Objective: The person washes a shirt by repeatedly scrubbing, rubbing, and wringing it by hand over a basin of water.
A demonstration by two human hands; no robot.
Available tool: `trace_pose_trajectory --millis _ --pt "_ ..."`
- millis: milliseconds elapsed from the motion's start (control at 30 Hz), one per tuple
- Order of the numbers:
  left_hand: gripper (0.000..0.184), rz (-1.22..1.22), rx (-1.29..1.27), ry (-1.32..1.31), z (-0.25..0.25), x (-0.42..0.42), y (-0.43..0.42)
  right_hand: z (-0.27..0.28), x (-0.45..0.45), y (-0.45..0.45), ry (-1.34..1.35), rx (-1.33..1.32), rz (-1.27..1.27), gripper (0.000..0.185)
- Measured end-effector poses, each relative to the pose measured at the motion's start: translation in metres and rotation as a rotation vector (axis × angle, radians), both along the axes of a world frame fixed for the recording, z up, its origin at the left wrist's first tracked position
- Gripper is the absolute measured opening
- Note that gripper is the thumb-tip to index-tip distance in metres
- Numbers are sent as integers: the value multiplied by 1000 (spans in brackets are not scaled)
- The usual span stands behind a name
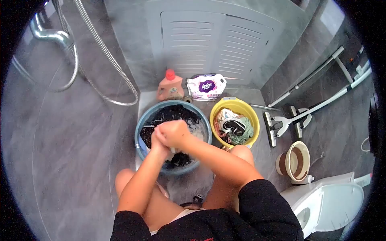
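Note:
Above the blue basin (140, 154), my right hand (175, 131) is closed in a fist and pressed against my left hand (159, 145). My left hand is closed too, its fingers partly hidden by the right. Something whitish (173, 150) shows just below the hands; whether they grip it, I cannot tell. Dark wet cloth (177, 112) lies in the basin with soapy water around it. On the left, a board (147, 138) with a dark dotted surface leans inside the basin.
Right of the basin stands a yellow tub (254, 130) of clothes. Behind are a pink detergent bottle (170, 88) and a white pouch (206, 86). Mops (297, 118), a beige-brown bucket (283, 164) and a toilet (317, 205) line the right. A shower hose (105, 50) hangs left.

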State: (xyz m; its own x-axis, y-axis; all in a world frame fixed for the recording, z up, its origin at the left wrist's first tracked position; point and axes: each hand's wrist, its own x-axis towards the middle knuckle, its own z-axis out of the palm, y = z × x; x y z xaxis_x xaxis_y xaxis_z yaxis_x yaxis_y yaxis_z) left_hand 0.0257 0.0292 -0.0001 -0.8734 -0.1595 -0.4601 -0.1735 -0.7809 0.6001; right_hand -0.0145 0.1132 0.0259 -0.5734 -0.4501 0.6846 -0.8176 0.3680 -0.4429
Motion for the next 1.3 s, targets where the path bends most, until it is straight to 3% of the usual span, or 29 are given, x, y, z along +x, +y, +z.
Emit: trace_pose_trajectory --millis 133,200,233,267,333,367,400,433,467,500,533,567,600,667,733,800,867,933,1033,1067,1100,1133,1200,1267,1300 --pt "30 -131 -130 -89 -29 -7 4 -10 -31 4 -343 -129 -310 29" --pt "33 -134 -134 -77 20 -5 -4 -8 -28 0 -367 -197 -338 32" --pt "34 -47 -165 -107 31 -7 -13 2 -8 -6 -286 -145 -219 33" --pt "31 44 -82 -49 -3 -22 -36 10 12 -11 -204 -97 -101 33" --pt "30 -25 -272 -26 -22 -28 -69 15 55 -19 45 143 209 30" --pt "32 -71 -220 -111 -34 -32 -64 9 56 -22 91 136 186 25" --pt "31 -180 86 -16 -49 -23 -62 5 42 -20 11 168 11 27" --pt "31 -72 38 -61 -26 -12 -34 -17 9 -17 89 140 -63 31" --pt "32 37 -9 -99 7 -4 0 -18 -20 -11 -204 -41 -198 35" --pt "31 -26 -119 -44 20 1 15 15 -33 5 -629 -74 -288 37" --pt "30 -88 -231 6 24 6 19 9 -39 5 -427 128 -339 45" --pt "29 -128 -98 -8 18 2 10 -2 -35 2 -311 187 -304 44" --pt "30 -151 -128 25 15 2 -1 -13 -33 1 -321 192 -295 44" --pt "28 -79 -290 -28 14 -4 -19 8 -15 -6 -399 -169 -199 39" --pt "27 128 -112 -69 8 -15 -31 12 10 -10 -373 -232 103 34" --pt "27 70 -247 -51 -15 -29 -48 7 14 -1 -13 86 110 33" --pt "23 -88 -251 91 19 -11 -16 -26 -27 7 -248 -129 -141 34" --pt "21 -295 -337 128 27 3 1 -10 -57 23 -638 -183 -324 35" --pt "24 -86 -210 40 11 -14 -8 2 -21 10 -640 -234 -173 35" --pt "26 53 -194 -23 4 -19 -13 9 2 -1 -507 -357 -44 31" --pt "29 121 -137 -105 17 -18 -15 -11 15 -1 -318 -203 98 28" --pt "31 -50 -236 -133 -47 -40 -45 9 37 -4 38 14 150 22" --pt "34 -109 -142 -17 -16 -26 -18 4 27 -2 308 -107 201 27" --pt "28 -169 285 72 19 -15 -7 2 3 -2 358 -146 76 29" --pt "27 -155 187 48 19 -16 -2 -6 -11 2 221 -161 -79 26"
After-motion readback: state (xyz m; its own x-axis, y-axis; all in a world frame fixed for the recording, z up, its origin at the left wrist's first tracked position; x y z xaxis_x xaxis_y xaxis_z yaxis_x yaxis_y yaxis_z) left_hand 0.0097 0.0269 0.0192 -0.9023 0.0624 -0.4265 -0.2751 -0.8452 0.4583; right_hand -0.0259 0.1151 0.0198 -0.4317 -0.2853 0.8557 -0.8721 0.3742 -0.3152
